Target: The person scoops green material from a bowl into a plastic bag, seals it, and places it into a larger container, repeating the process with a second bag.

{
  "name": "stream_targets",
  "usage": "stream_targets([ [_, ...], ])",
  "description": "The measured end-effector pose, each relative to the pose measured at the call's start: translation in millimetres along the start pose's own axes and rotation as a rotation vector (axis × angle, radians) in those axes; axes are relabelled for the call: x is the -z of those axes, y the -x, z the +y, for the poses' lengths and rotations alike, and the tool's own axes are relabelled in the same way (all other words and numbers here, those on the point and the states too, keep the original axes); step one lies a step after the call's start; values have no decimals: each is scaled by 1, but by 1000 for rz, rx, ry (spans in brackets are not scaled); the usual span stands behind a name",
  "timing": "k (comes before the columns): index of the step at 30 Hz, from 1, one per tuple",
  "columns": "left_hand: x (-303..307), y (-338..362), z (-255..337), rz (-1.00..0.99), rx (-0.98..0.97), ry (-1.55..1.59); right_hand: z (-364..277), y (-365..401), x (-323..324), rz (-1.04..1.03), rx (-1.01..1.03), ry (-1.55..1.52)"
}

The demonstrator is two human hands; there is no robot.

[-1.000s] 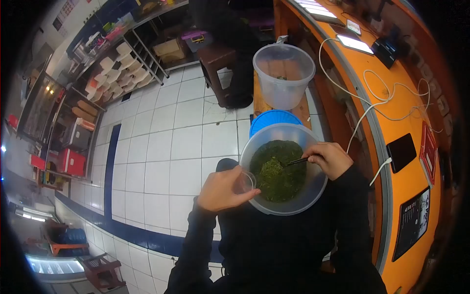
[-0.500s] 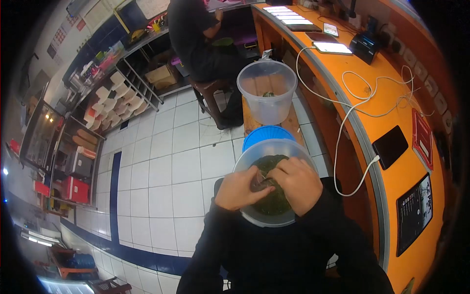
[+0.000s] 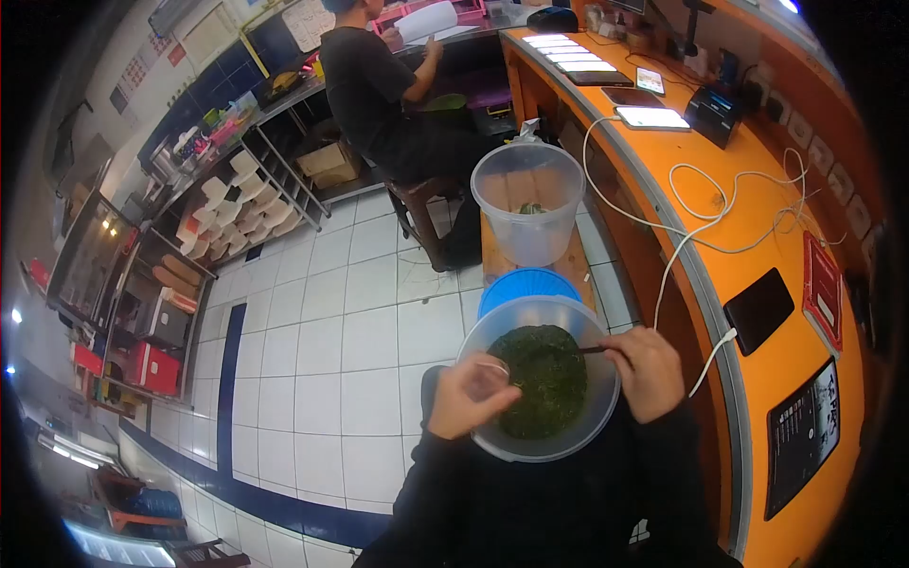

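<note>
In front of me sits a translucent plastic bucket with a dark green, wet-looking chopped mass in it. My left hand is over the bucket's left side, its fingers curled round a small clear plastic thing, possibly a bag, mostly hidden by the fingers. At the right rim, my right hand pinches a thin dark handle that points left over the green mass. What lies at the handle's far end cannot be made out.
Behind the bucket are a blue lid and a second clear bucket on a wooden bench. A seated person holds papers. Along the right runs an orange counter with phones, a white cable and a tablet.
My hands, together over the bucket before, have come apart; the right moved to the right rim, showing a dark handle. The view has shifted, and more of the seated person shows.
</note>
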State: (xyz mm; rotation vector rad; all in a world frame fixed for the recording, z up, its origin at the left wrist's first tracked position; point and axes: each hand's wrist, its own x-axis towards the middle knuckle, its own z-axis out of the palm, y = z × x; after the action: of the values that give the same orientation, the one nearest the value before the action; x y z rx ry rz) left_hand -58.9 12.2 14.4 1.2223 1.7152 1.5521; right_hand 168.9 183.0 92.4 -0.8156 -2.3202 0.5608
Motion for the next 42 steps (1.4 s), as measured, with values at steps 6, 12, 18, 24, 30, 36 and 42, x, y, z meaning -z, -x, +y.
stream_targets([
  [6,-21,-9,29,-24,-25,25,-1,15,-25,-201,-11,35],
  [12,-36,-9,27,50,-88,-128,-34,15,-17,-132,102,-430],
  [18,-38,-12,47,-65,-133,-216,-33,11,-27,-142,202,-253],
  [24,-26,-1,28,-95,20,163,-25,7,-24,-171,144,-316],
  [30,-27,2,21,-1,89,297,-27,8,-24,-228,162,-324],
  [36,-28,6,10,69,92,382,-27,9,-25,-247,162,-338],
  [42,-26,9,26,46,15,105,-33,12,-33,-216,98,-394],
])
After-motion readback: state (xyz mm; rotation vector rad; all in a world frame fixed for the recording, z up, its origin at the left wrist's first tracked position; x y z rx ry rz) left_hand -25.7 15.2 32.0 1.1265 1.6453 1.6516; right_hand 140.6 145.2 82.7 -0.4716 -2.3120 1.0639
